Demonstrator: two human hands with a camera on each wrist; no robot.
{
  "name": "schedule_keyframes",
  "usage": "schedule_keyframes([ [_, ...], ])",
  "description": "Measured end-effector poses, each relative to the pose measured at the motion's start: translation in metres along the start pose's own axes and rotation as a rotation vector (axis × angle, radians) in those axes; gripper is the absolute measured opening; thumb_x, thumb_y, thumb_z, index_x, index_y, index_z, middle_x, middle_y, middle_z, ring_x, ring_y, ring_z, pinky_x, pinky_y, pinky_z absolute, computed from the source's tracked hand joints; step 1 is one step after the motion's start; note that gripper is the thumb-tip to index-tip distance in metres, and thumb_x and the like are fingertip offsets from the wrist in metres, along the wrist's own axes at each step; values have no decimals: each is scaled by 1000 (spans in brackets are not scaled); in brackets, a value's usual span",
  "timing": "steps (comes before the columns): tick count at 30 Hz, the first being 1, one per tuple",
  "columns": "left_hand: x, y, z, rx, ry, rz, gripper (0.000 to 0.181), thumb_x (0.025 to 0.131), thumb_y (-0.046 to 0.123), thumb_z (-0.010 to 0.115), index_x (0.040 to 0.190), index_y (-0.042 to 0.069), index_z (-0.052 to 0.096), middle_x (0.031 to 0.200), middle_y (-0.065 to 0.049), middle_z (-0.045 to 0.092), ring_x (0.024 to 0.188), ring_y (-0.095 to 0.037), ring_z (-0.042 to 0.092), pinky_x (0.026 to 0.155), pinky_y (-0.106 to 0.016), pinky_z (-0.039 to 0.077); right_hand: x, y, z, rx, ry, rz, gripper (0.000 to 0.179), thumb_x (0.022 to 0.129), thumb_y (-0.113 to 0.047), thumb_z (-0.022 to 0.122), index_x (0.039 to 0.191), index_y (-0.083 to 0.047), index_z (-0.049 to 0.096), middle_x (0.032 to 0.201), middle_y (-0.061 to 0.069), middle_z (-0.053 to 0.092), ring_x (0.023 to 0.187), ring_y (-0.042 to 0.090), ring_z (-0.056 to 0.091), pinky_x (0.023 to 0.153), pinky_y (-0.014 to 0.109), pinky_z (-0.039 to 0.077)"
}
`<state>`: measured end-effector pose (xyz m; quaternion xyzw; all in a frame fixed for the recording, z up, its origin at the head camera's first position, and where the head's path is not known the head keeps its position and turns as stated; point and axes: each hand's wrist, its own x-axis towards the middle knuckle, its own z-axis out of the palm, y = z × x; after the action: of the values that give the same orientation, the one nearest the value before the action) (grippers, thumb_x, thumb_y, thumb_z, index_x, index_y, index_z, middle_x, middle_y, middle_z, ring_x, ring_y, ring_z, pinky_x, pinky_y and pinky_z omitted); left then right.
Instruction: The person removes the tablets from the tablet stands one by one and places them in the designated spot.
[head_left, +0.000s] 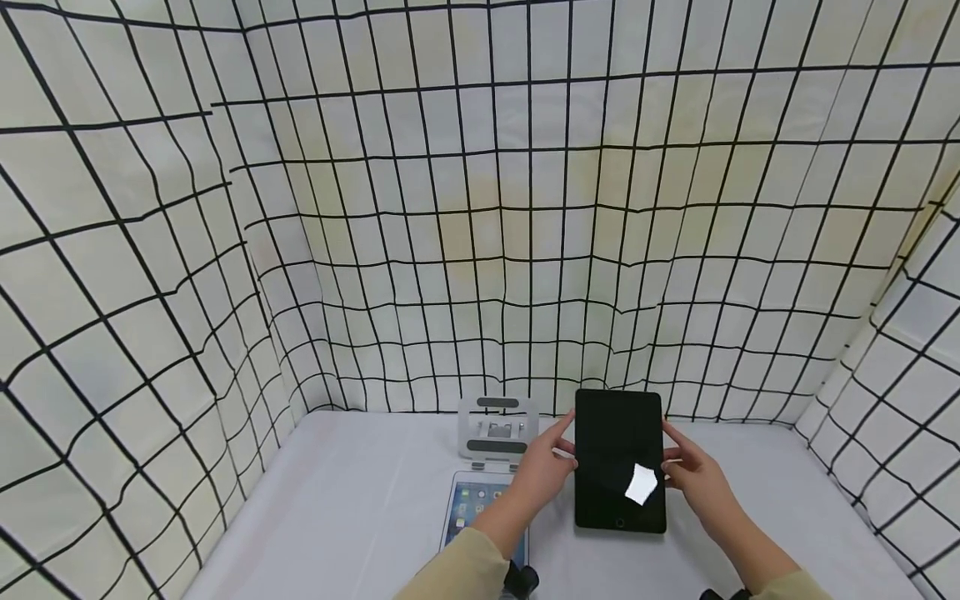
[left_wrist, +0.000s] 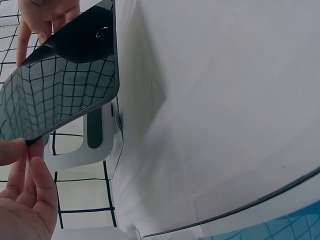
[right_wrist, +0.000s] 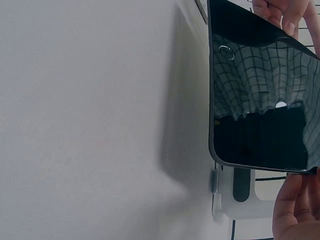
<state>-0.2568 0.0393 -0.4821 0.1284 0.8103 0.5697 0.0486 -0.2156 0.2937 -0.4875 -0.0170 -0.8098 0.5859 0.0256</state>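
Both hands hold a black tablet (head_left: 619,450) upright, its dark glossy screen facing me and its round home button at the lower end. In the left wrist view my left hand (left_wrist: 30,190) pinches one long edge between thumb and fingers. My right hand (head_left: 697,475) grips the opposite edge, its fingers passing behind the tablet (right_wrist: 260,100) in the right wrist view. A light-coloured stand with a dark pad (left_wrist: 95,127) shows behind the tablet, mostly hidden by it. The tablet casts a shadow on the white table below its lower edge.
Left of the black tablet, a white tablet (head_left: 468,504) with a lit screen of app icons leans before a silver stand (head_left: 498,429), partly covered by my left forearm. White walls with a black grid (head_left: 525,208) close off the table's back and sides.
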Motion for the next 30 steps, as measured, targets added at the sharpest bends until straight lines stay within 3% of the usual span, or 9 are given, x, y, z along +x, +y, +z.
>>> schedule_keyframes([
  [17, -14, 2, -3, -7, -33, -17, 79, 82, -10, 69, 149, 28, 47, 85, 2, 62, 59, -10, 51, 52, -25, 43, -11, 5, 0, 59, -58, 115, 68, 98, 2, 51, 158, -14, 25, 116, 18, 55, 97, 22, 59, 79, 33, 54],
  [30, -28, -5, 9, -58, -22, -68, 80, 77, -16, 67, 147, 18, 49, 78, 0, 62, 60, -14, 60, 51, -24, 46, -16, 17, 0, 17, -65, 206, 68, 96, 5, 52, 157, -9, 25, 114, 17, 57, 94, 24, 59, 80, 37, 55],
])
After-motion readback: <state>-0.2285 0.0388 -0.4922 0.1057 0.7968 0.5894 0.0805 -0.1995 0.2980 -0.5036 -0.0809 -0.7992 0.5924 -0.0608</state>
